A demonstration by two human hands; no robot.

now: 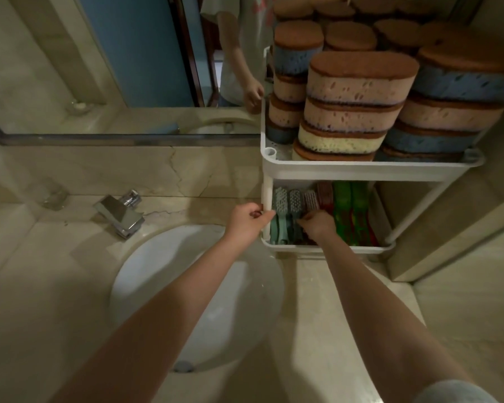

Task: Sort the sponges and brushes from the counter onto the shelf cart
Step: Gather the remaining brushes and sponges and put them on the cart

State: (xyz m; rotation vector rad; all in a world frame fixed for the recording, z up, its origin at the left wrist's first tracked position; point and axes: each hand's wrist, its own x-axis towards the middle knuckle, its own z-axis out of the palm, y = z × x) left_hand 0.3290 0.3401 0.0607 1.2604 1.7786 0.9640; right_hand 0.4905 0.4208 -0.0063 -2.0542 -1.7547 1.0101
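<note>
On the lower tier of the shelf cart (361,171): right hand (317,225), fingers curled down among the brushes (296,199); whether one is gripped cannot be told. At that tier's left corner: left hand (245,219), closed round the cart's post. Lower tier: brushes laid in a row. Upper tier: sponges (358,80), stacked in columns. No further item is seen on the counter (317,286) beside the cart; sorting is judged nearly done.

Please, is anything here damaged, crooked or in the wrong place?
Only the stone backsplash under the mirror looks damaged: dark cracks branch across it, left of the shelf cart. The sponges stand in even stacks on its top level and the brushes lie side by side on the lower one.
</note>
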